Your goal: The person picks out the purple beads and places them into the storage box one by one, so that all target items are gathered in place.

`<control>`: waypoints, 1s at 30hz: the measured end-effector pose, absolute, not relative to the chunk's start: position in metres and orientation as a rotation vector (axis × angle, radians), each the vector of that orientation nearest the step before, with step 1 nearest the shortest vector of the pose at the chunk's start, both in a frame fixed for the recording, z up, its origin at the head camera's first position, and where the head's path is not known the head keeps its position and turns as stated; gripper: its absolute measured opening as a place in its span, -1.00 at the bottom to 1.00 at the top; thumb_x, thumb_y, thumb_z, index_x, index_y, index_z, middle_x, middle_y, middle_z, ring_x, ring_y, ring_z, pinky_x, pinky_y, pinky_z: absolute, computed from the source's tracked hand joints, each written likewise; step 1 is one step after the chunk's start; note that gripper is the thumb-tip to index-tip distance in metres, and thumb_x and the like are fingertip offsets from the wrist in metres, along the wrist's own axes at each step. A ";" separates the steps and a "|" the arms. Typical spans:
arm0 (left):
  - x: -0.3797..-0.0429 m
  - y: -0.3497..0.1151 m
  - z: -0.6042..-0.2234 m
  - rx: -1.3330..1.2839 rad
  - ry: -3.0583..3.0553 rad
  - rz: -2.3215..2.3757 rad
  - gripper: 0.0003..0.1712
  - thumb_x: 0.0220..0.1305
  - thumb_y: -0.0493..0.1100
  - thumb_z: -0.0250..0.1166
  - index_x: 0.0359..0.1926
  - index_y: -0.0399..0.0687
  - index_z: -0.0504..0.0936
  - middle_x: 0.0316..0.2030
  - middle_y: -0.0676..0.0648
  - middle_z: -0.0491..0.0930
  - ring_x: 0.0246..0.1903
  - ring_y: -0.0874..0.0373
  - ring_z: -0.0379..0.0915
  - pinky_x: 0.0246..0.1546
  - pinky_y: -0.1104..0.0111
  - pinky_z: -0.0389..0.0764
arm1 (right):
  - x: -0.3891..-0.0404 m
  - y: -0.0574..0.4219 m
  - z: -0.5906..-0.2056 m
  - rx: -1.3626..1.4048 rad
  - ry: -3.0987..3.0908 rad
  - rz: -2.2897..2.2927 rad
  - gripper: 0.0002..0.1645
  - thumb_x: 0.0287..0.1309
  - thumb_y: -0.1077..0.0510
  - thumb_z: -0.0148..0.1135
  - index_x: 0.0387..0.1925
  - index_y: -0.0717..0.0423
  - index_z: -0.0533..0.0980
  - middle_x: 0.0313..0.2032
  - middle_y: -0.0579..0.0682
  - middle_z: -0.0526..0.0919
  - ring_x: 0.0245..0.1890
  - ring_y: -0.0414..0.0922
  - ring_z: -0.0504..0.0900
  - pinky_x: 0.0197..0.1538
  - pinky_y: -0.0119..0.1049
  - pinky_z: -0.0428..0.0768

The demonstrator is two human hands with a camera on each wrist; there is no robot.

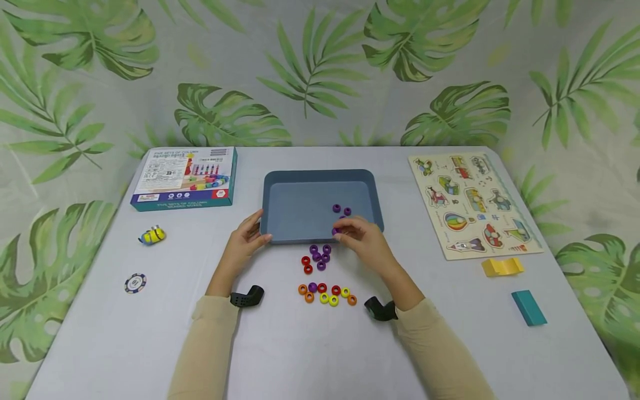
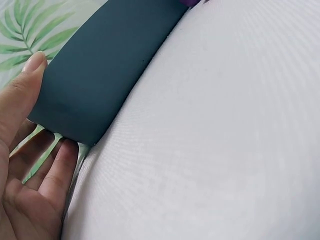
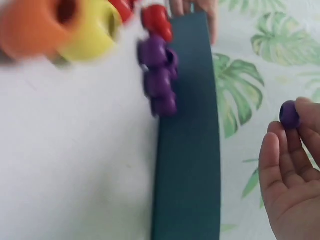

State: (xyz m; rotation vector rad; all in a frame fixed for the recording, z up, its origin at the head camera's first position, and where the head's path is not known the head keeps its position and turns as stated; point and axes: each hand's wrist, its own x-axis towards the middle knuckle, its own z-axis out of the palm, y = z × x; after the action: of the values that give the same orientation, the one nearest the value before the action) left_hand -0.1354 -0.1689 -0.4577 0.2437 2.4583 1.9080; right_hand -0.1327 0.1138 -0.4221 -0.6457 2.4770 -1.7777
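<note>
Purple round bead in right hand's grip, smooth rectangular tray

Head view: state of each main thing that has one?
Blue-grey rectangular tray: open side up, left hand gripping a corner
Small purple plastic bead: pinched in the right hand
Purple beads inside the tray: loose
Purple, red, orange, yellow beads: loose on the white table
Teal printed cardboard box: flat, apparently closed
Cream rectangular puzzle board: flat
</note>
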 end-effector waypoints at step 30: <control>-0.135 -0.169 -0.456 0.268 2.455 1.907 -0.27 -0.04 -0.23 0.21 0.18 -0.16 0.11 0.16 -0.17 0.05 0.07 -0.13 0.05 0.01 0.20 0.21 | -0.193 0.102 -0.444 -0.495 2.604 -1.221 -0.75 -0.05 0.20 0.13 -0.23 0.10 0.48 -0.33 -0.06 0.50 -0.30 -0.19 0.43 -0.22 -0.34 0.45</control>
State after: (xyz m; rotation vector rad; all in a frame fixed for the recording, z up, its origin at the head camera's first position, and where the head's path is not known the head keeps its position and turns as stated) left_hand -0.1354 -0.1690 -0.4556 0.2678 2.4547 1.9070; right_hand -0.1930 0.1025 -0.4445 -0.4947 2.6038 -1.2213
